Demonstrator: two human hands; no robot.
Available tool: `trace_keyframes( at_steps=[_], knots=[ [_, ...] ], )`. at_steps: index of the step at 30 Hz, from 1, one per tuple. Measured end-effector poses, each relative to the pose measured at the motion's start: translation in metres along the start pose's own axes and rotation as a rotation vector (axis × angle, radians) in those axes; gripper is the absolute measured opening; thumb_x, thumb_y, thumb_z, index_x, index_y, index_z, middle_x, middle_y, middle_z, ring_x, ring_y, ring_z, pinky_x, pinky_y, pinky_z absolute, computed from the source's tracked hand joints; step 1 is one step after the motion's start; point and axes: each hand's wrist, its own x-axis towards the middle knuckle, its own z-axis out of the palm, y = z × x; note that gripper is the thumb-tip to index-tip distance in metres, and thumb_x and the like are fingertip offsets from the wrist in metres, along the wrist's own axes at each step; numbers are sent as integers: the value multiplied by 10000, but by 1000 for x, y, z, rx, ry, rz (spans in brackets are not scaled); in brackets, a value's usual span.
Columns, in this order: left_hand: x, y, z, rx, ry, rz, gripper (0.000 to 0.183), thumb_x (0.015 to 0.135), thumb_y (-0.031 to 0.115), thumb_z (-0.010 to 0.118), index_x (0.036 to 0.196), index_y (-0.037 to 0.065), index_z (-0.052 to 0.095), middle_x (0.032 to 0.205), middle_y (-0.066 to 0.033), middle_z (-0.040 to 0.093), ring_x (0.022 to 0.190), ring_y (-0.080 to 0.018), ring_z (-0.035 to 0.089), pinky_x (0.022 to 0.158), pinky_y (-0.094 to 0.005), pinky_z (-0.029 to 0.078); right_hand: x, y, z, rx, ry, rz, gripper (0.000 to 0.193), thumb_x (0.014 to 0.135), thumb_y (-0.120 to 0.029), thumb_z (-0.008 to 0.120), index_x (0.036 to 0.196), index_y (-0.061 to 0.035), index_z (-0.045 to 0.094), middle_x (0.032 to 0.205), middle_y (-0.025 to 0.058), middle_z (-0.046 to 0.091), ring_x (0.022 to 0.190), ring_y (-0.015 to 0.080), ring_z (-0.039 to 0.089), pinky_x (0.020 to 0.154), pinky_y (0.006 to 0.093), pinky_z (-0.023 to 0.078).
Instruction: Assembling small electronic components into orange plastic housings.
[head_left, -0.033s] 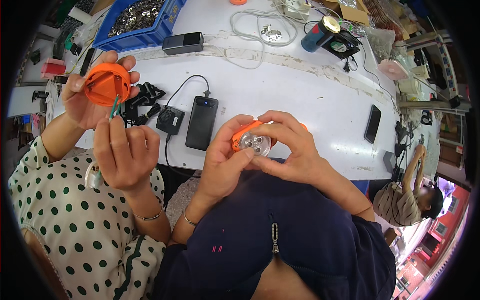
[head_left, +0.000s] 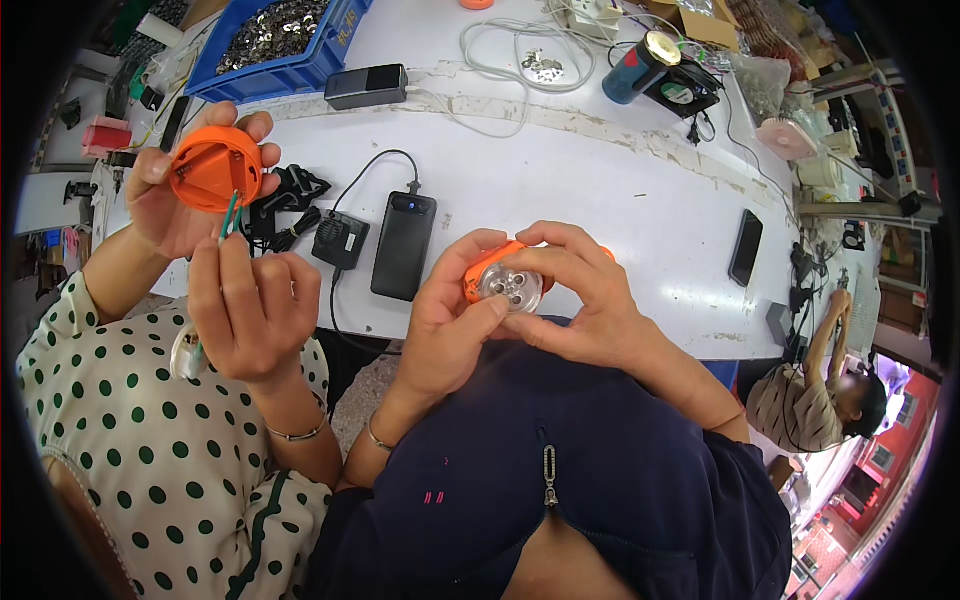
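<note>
Just above the table's near edge, my left hand (head_left: pixel 445 320) and my right hand (head_left: pixel 580 295) both grip an orange round lamp housing (head_left: pixel 480 262). A clear round lens (head_left: pixel 517 290) with several dark-ringed cups faces me on it. My left thumb presses the lens's lower edge, and my right fingers curl over its top and right side. The fingers hide much of the housing. To my left, a co-worker's hand holds up an open orange round case (head_left: pixel 214 170). That person's other hand brings a thin green tool or wire (head_left: pixel 230 213) to it.
Left of my hands lie a black power bank (head_left: pixel 403 245) with a cable and a small black box (head_left: pixel 340 240). A phone (head_left: pixel 745 247) rests at the right. Farther back are a blue bin (head_left: pixel 335 68) of small metal parts, a black device (head_left: pixel 366 87) and a blue cylinder (head_left: pixel 625 82).
</note>
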Motion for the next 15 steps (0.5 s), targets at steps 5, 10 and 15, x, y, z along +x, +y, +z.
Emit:
trace_keyframes(
  at_steps=[5,10,15],
  knots=[
    [9,4,-2,-28,-24,-22,516,859,-73,461,1356,-4,338,1242,-146,507,1120,-193,555,953,-314,476,5,3,0,-9,28,11,403,724,-80,742,1110,-53,629,1147,122,526,799,181,639,712,280,516],
    [2,14,2,-25,-36,-21,476,887,-39,467,1344,14,344,1237,-151,501,1123,-218,554,897,-398,540,10,-5,4,167,50,165,291,810,-62,668,1092,-33,604,1104,96,568,854,140,588,732,269,486],
    [7,-6,-10,25,-23,-20,450,900,6,487,1331,39,362,1232,-109,478,1128,-189,527,870,-372,555,0,14,18,560,67,585,358,839,-141,659,1148,-28,516,1055,49,599,900,102,570,732,252,458]
  ],
)
